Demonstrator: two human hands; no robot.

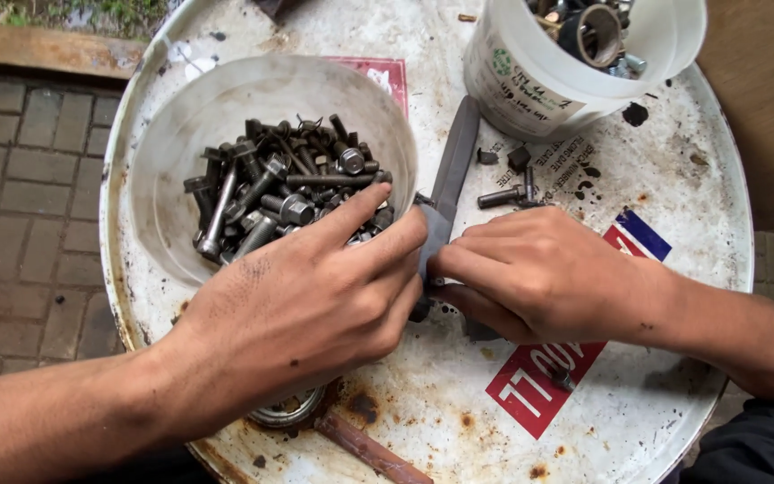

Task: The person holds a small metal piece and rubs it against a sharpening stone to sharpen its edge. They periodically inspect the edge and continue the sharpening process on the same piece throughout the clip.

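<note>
I see my left grip [315,296] and right grip [539,273] meeting over the middle of the drum lid [638,394], which serves as my tabletop. Both pinch the near end of a flat grey metal bar [450,170]: left thumb and fingers press on it from one side, right fingertips from the other. Whether a small part sits between them I cannot tell. The bar runs away from me toward the white bucket [530,81], which holds rings and other hardware. My left index finger reaches over the rim of the white bowl [172,143], just beside the bar, touching the heap of bolts [270,193] inside. A loose bolt [503,195] and a few nuts lie on the lid beyond my right grip. The lid is rusty and stained, with a red label under my right wrist.
</note>
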